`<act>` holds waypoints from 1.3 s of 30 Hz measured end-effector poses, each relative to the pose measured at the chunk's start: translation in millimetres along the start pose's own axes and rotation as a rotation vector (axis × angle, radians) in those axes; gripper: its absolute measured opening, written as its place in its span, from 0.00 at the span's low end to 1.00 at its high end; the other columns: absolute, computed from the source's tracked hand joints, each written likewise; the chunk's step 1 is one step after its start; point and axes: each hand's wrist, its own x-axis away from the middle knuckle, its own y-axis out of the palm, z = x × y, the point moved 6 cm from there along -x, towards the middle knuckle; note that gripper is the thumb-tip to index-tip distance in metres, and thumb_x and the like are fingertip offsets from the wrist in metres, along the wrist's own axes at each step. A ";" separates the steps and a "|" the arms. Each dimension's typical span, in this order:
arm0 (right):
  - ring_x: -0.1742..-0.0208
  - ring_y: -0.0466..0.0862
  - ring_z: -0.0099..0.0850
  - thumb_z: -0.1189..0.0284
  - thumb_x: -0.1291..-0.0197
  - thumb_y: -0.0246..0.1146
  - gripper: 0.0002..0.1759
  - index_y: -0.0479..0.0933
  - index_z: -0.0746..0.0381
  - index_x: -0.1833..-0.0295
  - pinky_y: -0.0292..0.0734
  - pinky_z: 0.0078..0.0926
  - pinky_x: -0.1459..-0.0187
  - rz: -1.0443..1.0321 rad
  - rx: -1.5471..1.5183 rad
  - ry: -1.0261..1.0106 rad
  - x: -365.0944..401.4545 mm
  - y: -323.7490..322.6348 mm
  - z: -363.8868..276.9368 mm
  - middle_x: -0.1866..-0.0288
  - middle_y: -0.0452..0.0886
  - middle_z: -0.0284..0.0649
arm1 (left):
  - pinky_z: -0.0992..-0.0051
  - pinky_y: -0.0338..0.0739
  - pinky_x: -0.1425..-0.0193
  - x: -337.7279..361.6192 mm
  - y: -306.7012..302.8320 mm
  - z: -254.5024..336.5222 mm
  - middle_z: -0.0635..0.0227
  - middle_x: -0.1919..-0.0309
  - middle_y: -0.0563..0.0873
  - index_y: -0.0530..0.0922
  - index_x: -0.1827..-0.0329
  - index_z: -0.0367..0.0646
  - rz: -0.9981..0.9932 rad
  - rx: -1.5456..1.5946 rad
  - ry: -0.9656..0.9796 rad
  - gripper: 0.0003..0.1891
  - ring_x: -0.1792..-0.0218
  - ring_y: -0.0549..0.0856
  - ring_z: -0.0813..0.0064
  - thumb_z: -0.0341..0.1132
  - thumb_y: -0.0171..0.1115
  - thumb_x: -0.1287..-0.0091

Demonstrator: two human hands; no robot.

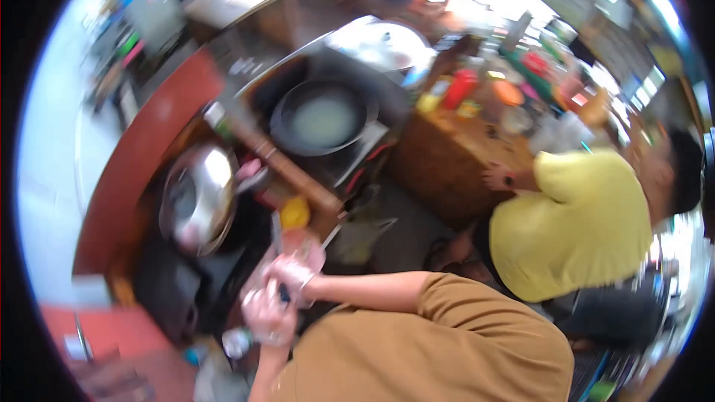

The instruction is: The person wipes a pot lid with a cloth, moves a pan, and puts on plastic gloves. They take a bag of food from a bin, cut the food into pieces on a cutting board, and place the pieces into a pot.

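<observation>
Both of my hands wear clear plastic gloves and come together low in the head view. My left hand (269, 315) is closed, with its fingers curled beside a small dark-blue piece (284, 292). Just above it, my right hand (292, 275) is also closed, its fingers bent toward the left one. What they grip is blurred, and I cannot tell its kind. A pinkish, see-through item (307, 244) shows right by the right hand. Beyond that sits a round yellow object (295, 213). A shiny metal bowl (179, 212) lies up and left of my hands.
A dark wok (279, 123) with pale liquid sits on the stove. A wide, bright pan (383, 45) stands behind it. A person in a yellow shirt (573, 231) is at the right beside a wooden counter (432, 171) crowded with bottles and jars. A red-brown board (141, 149) edges the left.
</observation>
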 end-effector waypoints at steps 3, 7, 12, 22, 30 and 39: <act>0.67 0.87 0.43 0.73 0.49 0.61 0.08 0.87 0.56 0.69 0.84 0.41 0.64 -0.052 0.256 0.167 16.0 120.2 89.5 0.67 0.86 0.52 | 0.57 0.81 0.57 49.6 46.1 -33.8 0.48 0.64 0.87 0.78 0.45 0.30 -0.081 0.127 -0.293 0.30 0.64 0.88 0.52 0.54 0.62 0.33; 0.60 0.82 0.30 0.64 0.32 0.57 0.14 0.80 0.62 0.52 0.78 0.28 0.59 -0.362 -0.317 0.476 27.4 159.0 77.1 0.63 0.83 0.42 | 0.56 0.83 0.57 123.7 90.7 -90.8 0.50 0.67 0.88 0.73 0.37 0.32 -0.330 0.311 -0.718 0.28 0.65 0.87 0.42 0.47 0.61 0.31; 0.56 0.85 0.40 0.57 0.39 0.65 0.22 0.76 0.64 0.49 0.79 0.36 0.52 -0.464 0.144 0.245 30.8 191.4 84.4 0.59 0.83 0.48 | 0.67 0.83 0.61 235.8 143.0 -126.9 0.56 0.70 0.87 0.74 0.46 0.37 -0.188 1.047 -1.065 0.14 0.70 0.88 0.65 0.31 0.62 0.32; 0.35 0.74 0.46 0.54 0.42 0.65 0.31 0.73 0.63 0.39 0.66 0.42 0.31 -0.465 0.760 0.366 2.6 201.2 132.5 0.39 0.76 0.50 | 0.67 0.80 0.66 291.8 169.2 -132.5 0.59 0.72 0.83 0.73 0.59 0.41 0.084 1.843 -1.502 0.08 0.75 0.82 0.69 0.35 0.60 0.32; 0.33 0.73 0.47 0.65 0.42 0.65 0.24 0.76 0.59 0.40 0.63 0.48 0.28 -0.476 0.517 0.070 0.5 187.4 152.2 0.36 0.75 0.48 | 0.76 0.71 0.82 263.6 168.0 -141.9 0.65 0.80 0.82 0.73 0.74 0.43 -0.029 1.464 -1.539 0.24 0.84 0.78 0.76 0.54 0.57 0.26; 0.36 0.76 0.50 0.77 0.44 0.62 0.20 0.76 0.63 0.44 0.68 0.45 0.31 -0.251 0.435 -0.035 2.1 171.0 189.1 0.39 0.78 0.50 | 0.60 0.79 0.62 216.9 161.1 -116.3 0.54 0.69 0.84 0.79 0.57 0.37 -0.132 0.771 -1.140 0.14 0.67 0.86 0.58 0.42 0.56 0.26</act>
